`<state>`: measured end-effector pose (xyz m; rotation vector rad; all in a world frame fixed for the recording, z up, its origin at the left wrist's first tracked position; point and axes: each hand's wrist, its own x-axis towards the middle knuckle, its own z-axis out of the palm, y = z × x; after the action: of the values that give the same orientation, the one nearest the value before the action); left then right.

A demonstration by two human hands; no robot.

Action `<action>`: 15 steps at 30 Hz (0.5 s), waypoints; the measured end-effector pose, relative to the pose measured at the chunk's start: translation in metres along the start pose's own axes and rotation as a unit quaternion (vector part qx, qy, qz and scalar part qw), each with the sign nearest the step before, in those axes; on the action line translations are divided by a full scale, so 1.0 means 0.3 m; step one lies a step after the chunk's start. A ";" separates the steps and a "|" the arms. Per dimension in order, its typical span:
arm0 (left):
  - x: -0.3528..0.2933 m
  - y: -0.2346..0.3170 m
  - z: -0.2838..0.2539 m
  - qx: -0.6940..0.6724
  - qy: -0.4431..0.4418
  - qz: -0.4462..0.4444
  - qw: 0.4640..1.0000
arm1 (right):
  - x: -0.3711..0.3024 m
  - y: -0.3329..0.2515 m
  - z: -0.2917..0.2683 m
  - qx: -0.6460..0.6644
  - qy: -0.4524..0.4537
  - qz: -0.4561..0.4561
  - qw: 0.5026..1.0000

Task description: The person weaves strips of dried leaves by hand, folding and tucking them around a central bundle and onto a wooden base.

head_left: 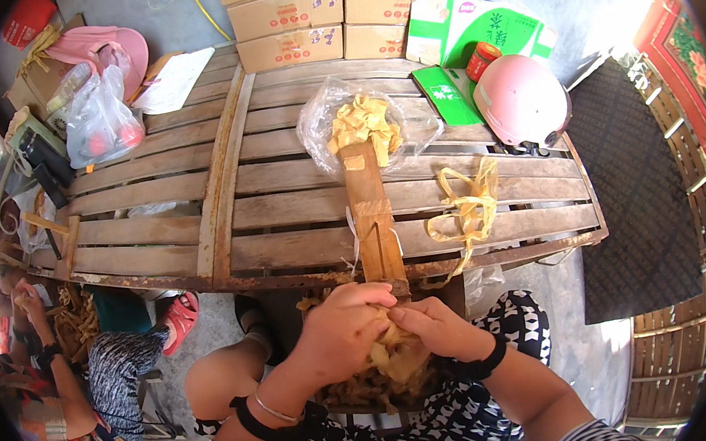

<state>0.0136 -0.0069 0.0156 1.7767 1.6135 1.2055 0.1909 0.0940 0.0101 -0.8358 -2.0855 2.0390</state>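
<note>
My left hand (340, 334) and my right hand (441, 328) meet at the near end of a narrow wooden board (367, 193). Fingers of both are closed around a thin, crumpled yellow-tan piece (395, 335), mostly covered by the hands. Below them, a pile of similar tan pieces (386, 387) sits over my lap; what holds it is mostly hidden. At the board's far end, more yellow-tan folded pieces (362, 122) lie on a clear plastic bag (319, 134). One small tan piece (353, 163) rests on the board itself.
A slatted wooden table (282, 189) carries a yellow plastic bag (475, 209), a pink helmet (520, 98), a red can (483, 57) and a white plastic bag (102, 117). Cardboard boxes (286, 14) are stacked behind. At left, another person (63, 389) sits handling tan pieces.
</note>
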 end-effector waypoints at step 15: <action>-0.010 -0.084 0.024 -0.560 0.000 -0.261 0.787 | 0.023 -0.025 -0.029 0.273 -0.088 0.149 0.946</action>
<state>0.0059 -0.0029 -0.0092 0.5175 0.8703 1.3903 0.1868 0.1053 0.0160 -0.9272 -1.3825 2.7446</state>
